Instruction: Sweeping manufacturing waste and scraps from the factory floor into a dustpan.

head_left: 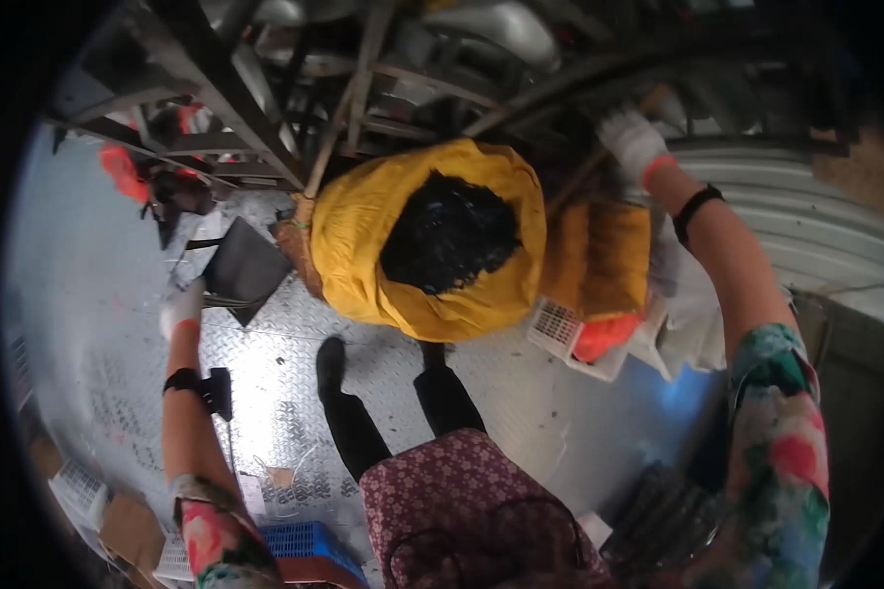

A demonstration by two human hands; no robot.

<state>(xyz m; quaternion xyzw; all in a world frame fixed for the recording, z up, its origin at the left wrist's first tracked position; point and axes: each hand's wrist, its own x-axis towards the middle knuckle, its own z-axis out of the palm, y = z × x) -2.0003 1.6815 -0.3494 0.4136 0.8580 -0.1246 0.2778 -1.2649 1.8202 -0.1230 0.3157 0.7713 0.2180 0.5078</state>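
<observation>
A big yellow sack (363,226) stands open in front of me, filled with black loose material (449,231). My right hand (634,140), in a white glove with an orange cuff, is raised to the right of the sack and closed around a slanted wooden handle (572,187). My left hand (180,306), gloved the same way, reaches out low on the left beside a dark flat panel (244,270); whether it grips anything is not clear. My black-clad legs (349,412) stand just below the sack.
The floor is metal tread plate (265,393). Metal bars and frames (255,108) crowd the top. A brownish sack (599,250) and a white crate (560,329) lie right of the yellow sack. Corrugated sheet (805,196) is far right, a blue crate (304,545) below.
</observation>
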